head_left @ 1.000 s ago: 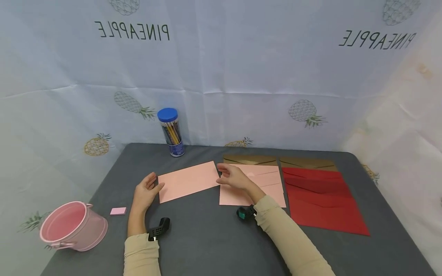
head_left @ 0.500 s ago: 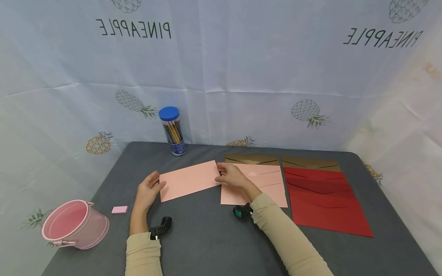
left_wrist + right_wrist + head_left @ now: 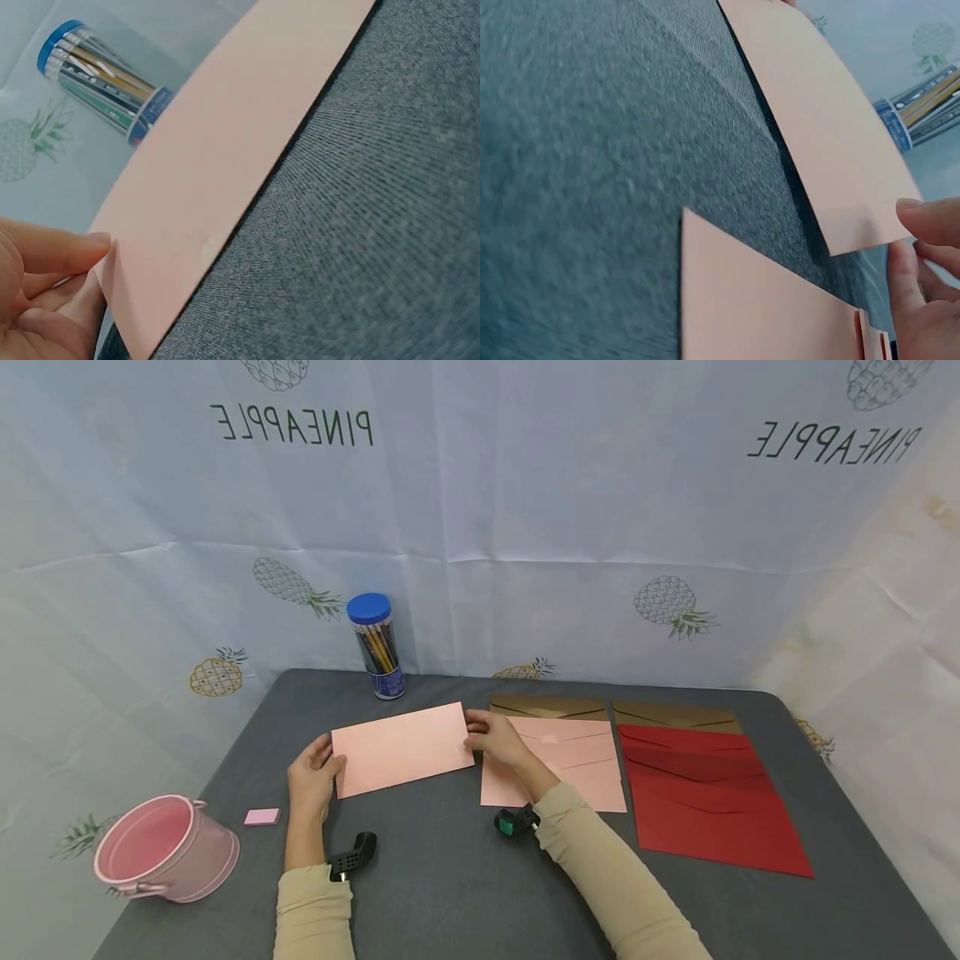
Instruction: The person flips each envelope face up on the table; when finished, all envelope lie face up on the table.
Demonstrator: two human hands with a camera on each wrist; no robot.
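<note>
A pink envelope (image 3: 401, 747) is held a little above the grey table (image 3: 450, 877), tilted, between both hands. My left hand (image 3: 313, 772) pinches its left edge, thumb on top and fingers beneath; the left wrist view shows the thumb of that hand (image 3: 45, 300) at the corner of the envelope (image 3: 225, 150). My right hand (image 3: 491, 737) pinches the right edge. In the right wrist view, the fingertips (image 3: 922, 285) sit at the corner of the envelope (image 3: 817, 142), which casts a shadow on the cloth.
Under my right forearm lies a stack of pink envelopes (image 3: 577, 768), with red envelopes (image 3: 697, 793) to its right and brown ones (image 3: 547, 706) behind. A blue-lidded pencil jar (image 3: 375, 643) stands at the back, and a pink bucket (image 3: 161, 847) and pink eraser (image 3: 262, 817) sit front left.
The envelope has moved left and risen slightly. My left hand, beside its left edge before, now pinches that edge. My right hand has followed leftward.
</note>
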